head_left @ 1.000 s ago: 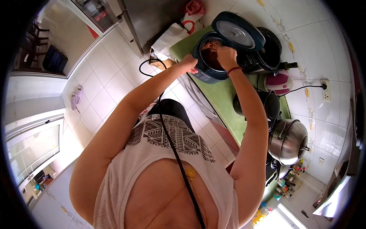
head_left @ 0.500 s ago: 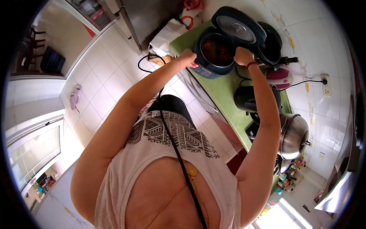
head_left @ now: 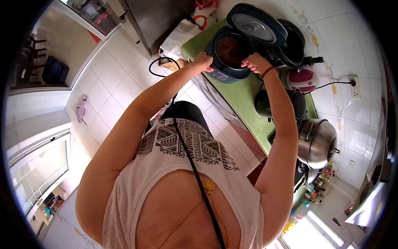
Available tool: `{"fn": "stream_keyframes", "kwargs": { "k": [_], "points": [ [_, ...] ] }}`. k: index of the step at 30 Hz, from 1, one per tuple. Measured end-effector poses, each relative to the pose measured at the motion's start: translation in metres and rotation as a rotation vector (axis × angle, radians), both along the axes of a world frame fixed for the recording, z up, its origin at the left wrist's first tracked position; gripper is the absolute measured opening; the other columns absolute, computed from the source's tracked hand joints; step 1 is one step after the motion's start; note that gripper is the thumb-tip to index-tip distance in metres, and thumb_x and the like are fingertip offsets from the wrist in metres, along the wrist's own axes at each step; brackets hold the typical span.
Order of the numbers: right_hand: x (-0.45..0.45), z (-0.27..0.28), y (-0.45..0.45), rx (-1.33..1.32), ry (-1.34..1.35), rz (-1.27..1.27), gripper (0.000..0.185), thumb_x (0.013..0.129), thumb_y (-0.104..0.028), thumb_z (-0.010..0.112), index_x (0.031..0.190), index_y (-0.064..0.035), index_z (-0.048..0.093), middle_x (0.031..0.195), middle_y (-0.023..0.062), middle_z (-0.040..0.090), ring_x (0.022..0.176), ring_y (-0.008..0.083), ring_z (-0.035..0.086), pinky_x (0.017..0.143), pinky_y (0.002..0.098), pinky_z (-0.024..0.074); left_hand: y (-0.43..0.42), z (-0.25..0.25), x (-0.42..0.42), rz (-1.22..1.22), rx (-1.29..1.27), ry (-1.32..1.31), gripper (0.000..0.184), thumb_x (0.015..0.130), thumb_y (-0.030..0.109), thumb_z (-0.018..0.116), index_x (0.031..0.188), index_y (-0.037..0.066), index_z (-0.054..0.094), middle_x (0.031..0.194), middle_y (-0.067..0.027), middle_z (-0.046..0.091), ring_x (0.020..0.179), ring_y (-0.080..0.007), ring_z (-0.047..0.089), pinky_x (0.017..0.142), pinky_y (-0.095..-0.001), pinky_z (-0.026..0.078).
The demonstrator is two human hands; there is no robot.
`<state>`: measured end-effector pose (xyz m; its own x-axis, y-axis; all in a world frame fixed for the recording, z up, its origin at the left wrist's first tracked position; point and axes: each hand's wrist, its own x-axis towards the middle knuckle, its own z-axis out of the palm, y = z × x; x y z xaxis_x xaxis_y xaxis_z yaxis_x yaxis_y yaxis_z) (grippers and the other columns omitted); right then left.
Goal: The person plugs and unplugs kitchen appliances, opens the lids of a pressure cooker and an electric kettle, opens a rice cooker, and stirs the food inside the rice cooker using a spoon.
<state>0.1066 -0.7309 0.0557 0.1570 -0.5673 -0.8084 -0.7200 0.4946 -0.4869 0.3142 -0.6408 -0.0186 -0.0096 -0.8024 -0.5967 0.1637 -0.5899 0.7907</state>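
A dark blue rice cooker stands on the green counter with its lid raised. Inside its round inner pot is dark brown food. At the cooker's left front side, my left hand is closed on the outer body, the thumb towards the front. My right hand is at the right front of the pot opening, its fingers bent against the rim. Exactly what the right fingertips hold is hard to make out.
On the green counter, a black pan, a bottle, a purple-and-white appliance, a dark pot and a domed steel pot line the wall. A black cord hangs before my body. White bags lie left of the cooker.
My right hand has shifted left along the cooker's rim, and its fingers now show more. My left hand stays on the left side. The view has shifted slightly.
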Motion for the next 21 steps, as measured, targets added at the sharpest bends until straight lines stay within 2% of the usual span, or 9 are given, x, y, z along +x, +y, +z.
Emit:
{"fn": "stream_keyframes", "kwargs": {
  "k": [5,8,10,12,13,14,16,18,21],
  "points": [
    [-0.013,-0.024,0.002,0.035,-0.423,-0.406,0.012,0.077,-0.004,0.051,0.071,0.0024,0.059,0.053,0.0024,0.050,0.036,0.0075,0.028,0.033,0.0225,0.0204,-0.001,-0.003,0.001,0.002,0.001,-0.026,0.028,0.076,0.009,0.045,0.098,-0.007,0.039,0.088,-0.0188,0.049,0.068,-0.0341,0.060,0.059,-0.0394,0.052],
    [-0.011,0.009,0.008,-0.227,-0.206,-0.344,0.016,0.076,-0.003,0.050,0.063,-0.0003,0.060,0.048,0.0025,0.047,0.038,0.0092,0.032,0.034,0.0240,0.0229,0.001,-0.004,0.001,-0.004,-0.021,-0.004,0.033,0.080,0.010,0.044,0.101,-0.015,0.038,0.092,-0.0212,0.049,0.057,-0.0279,0.059,0.052,-0.0326,0.053],
    [-0.010,0.018,0.006,-0.371,-0.087,-0.278,0.021,0.077,-0.007,0.050,0.059,-0.0029,0.061,0.046,0.0028,0.045,0.038,0.0126,0.035,0.034,0.0265,0.0263,0.001,-0.006,0.001,0.025,-0.049,0.011,0.028,0.076,0.009,0.048,0.097,-0.007,0.041,0.089,-0.0173,0.048,0.066,-0.0342,0.059,0.059,-0.0386,0.053],
    [-0.021,0.001,-0.004,-1.020,0.354,0.283,0.021,0.077,-0.015,0.054,0.060,-0.0054,0.062,0.047,0.0044,0.048,0.038,0.0167,0.042,0.037,0.0269,0.0338,0.002,-0.003,0.003,0.013,-0.051,0.036,0.028,0.076,0.009,0.048,0.098,-0.007,0.041,0.090,-0.0173,0.048,0.065,-0.0342,0.058,0.059,-0.0387,0.053],
    [-0.018,-0.009,0.001,-1.471,0.466,0.377,0.023,0.074,-0.021,0.059,0.056,-0.0068,0.060,0.050,0.0077,0.052,0.041,0.0201,0.050,0.039,0.0280,0.0395,0.003,-0.002,0.003,-0.002,-0.052,0.062,0.028,0.076,0.009,0.048,0.098,-0.007,0.040,0.090,-0.0174,0.047,0.065,-0.0342,0.058,0.060,-0.0388,0.053],
    [-0.016,-0.014,0.000,-1.475,0.464,0.380,0.023,0.074,-0.021,0.059,0.056,-0.0068,0.060,0.050,0.0077,0.052,0.041,0.0201,0.050,0.039,0.0280,0.0395,0.004,-0.001,0.002,0.002,-0.056,0.062,0.028,0.076,0.009,0.048,0.098,-0.007,0.040,0.090,-0.0174,0.047,0.065,-0.0342,0.058,0.060,-0.0388,0.053],
    [0.002,-0.011,0.008,-1.330,0.813,0.560,0.021,0.072,-0.022,0.062,0.057,-0.0079,0.060,0.054,0.0103,0.056,0.048,0.0223,0.055,0.040,0.0314,0.0437,0.005,-0.004,-0.003,0.066,-0.093,-0.005,0.031,0.079,0.012,0.045,0.100,-0.011,0.042,0.085,-0.0189,0.053,0.056,-0.0268,0.059,0.051,-0.0327,0.052],
    [0.018,-0.009,0.015,-1.209,0.781,0.656,0.012,0.068,-0.015,0.064,0.061,-0.0056,0.061,0.058,0.0113,0.057,0.052,0.0243,0.057,0.042,0.0355,0.0461,0.004,-0.002,-0.002,0.046,-0.069,-0.027,0.030,0.079,0.012,0.045,0.099,-0.011,0.042,0.085,-0.0190,0.053,0.056,-0.0266,0.059,0.050,-0.0330,0.052],
    [0.026,-0.029,0.015,-1.376,0.634,0.721,0.011,0.065,-0.013,0.063,0.060,-0.0040,0.061,0.059,0.0133,0.058,0.057,0.0264,0.059,0.047,0.0355,0.0475,0.004,0.002,-0.004,0.046,-0.041,-0.056,0.030,0.079,0.013,0.045,0.098,-0.011,0.043,0.084,-0.0192,0.053,0.056,-0.0264,0.059,0.050,-0.0334,0.052]
  ]
}}
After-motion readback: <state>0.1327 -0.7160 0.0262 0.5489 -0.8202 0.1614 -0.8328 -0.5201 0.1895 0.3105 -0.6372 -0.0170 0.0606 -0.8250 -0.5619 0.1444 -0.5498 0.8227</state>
